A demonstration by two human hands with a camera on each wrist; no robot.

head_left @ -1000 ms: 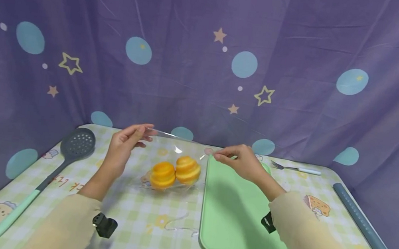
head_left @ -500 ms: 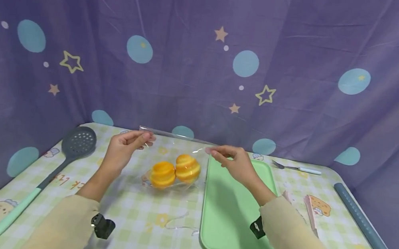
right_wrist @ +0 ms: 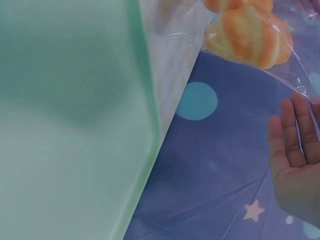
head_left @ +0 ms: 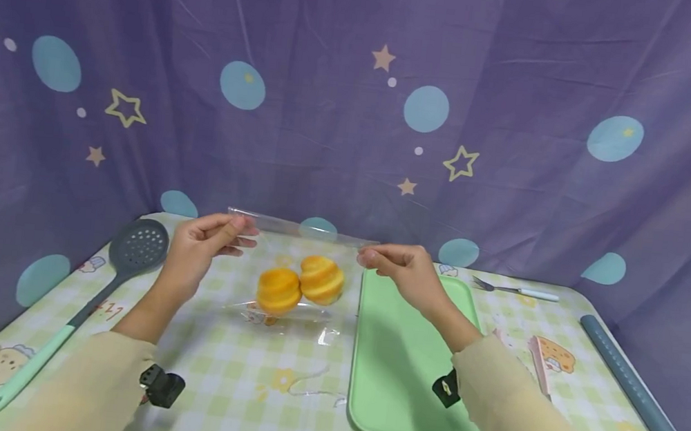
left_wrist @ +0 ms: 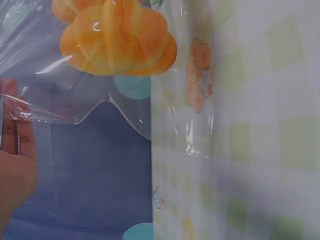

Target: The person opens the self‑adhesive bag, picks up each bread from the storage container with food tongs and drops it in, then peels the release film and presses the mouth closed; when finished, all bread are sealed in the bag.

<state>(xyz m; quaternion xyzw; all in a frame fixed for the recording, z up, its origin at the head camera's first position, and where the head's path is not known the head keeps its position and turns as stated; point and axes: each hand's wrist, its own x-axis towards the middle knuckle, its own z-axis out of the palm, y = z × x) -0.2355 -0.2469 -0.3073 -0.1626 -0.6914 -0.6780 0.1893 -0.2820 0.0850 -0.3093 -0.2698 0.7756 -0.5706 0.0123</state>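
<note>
A clear plastic bag is stretched between both hands, its top edge slanting slightly down to the right. Two yellow-orange striped bread rolls, the left one and the right one, sit side by side in it. My left hand pinches the bag's upper left edge between thumb and fingers. At the upper right edge, my right hand pinches the plastic the same way, over the back end of the green tray. Both wrist views show the rolls through the glossy film.
On the left lies a slotted turner with a mint handle. A fork lies at the back right, and a long grey-blue tool along the right edge. A pink-handled item is partly hidden by the right sleeve.
My left hand has shifted left and my right hand slightly up. The bag's top edge is higher and wider spread, and the rolls have moved a little up and left.
</note>
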